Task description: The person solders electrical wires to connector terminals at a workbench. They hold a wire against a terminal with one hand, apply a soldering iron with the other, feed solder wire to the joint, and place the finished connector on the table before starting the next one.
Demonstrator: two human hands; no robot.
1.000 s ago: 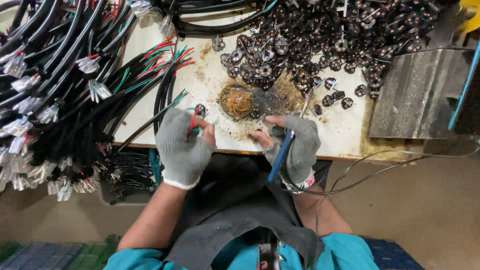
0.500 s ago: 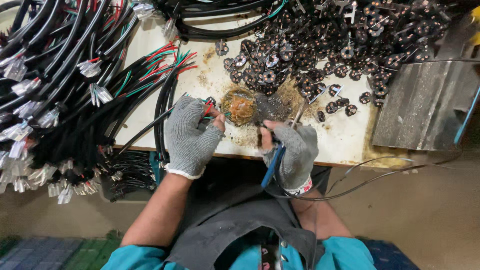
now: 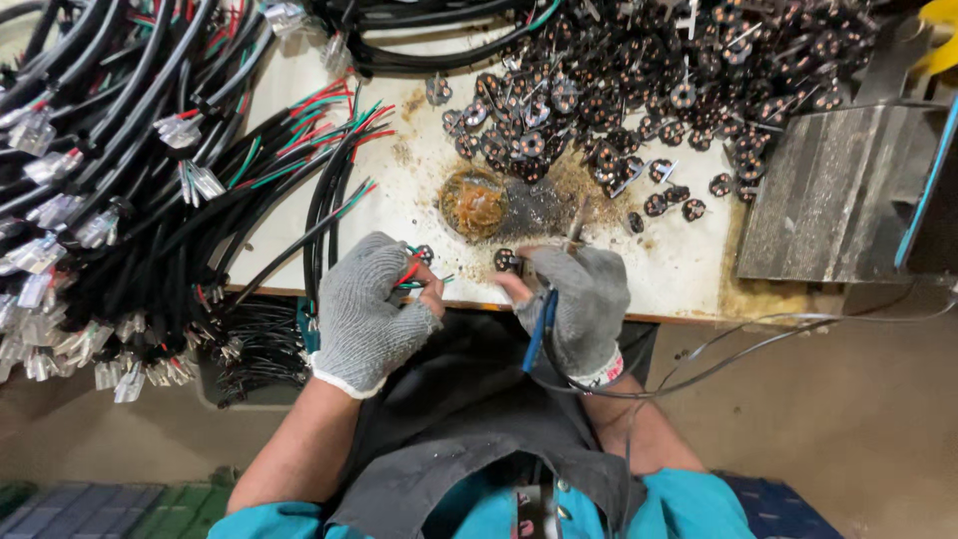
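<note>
The left hand (image 3: 374,304), in a grey knitted glove, is closed around the end of one black cable (image 3: 289,250). Its fingers pinch the stripped red and green wires (image 3: 411,274), so that the bare tips point toward the right hand and stay steady near the table (image 3: 689,265) edge. The right hand (image 3: 579,299), also gloved, is closed like a fist around a blue-handled soldering tool (image 3: 539,324). The handle goes down toward the body and the metal tip rises past the fingers, close to a small round connector piece (image 3: 507,261) that lies on the table between the two hands. I think the fingertips also touch this piece, but the view there is blurred.

Just behind the hands sits one brownish round pad (image 3: 472,205), probably kept near for wiping the tip. Further back is one big heap of dark round pieces (image 3: 639,80), too many to count, within easy reach. On the left lies a thick bundle of black cables (image 3: 110,170), dozens at least, with white plugs hanging over the edge. One grey metal block (image 3: 828,200) stands on the right. Two gloved hands and one tool are in view.
</note>
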